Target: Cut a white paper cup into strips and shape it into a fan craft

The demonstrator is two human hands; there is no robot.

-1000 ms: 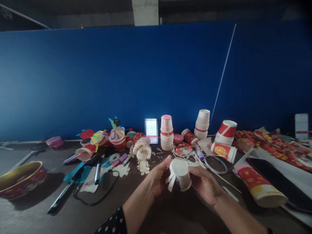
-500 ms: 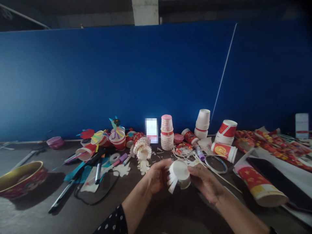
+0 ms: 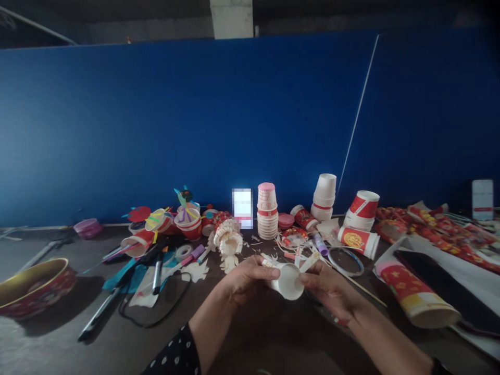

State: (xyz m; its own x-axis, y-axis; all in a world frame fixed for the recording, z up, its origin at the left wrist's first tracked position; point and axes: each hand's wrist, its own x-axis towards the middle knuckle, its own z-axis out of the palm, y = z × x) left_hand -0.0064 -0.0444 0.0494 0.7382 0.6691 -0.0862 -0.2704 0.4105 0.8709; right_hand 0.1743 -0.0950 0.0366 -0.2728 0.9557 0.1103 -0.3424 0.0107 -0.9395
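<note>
A white paper cup, its wall cut into strips, is held tilted above the dark table between both hands. My left hand grips it from the left, thumb lying along its side near the base. On the other side, my right hand pinches the cup's right edge, where cut strips stick up by the fingers. Just beyond the left hand sits a figure of curled white paper with a ruffled top. Small paper scraps lie behind the hands.
Stacked paper cups stand at the back, with more white cups to their right. A red and yellow cup lies beside a dark phone. Leftward are a marker, a black cord and a red bowl.
The cup has been turned and tipped in the hands. Its strips, which pointed down to the left, now stick up near the right fingers, and the left thumb lies along its side.
</note>
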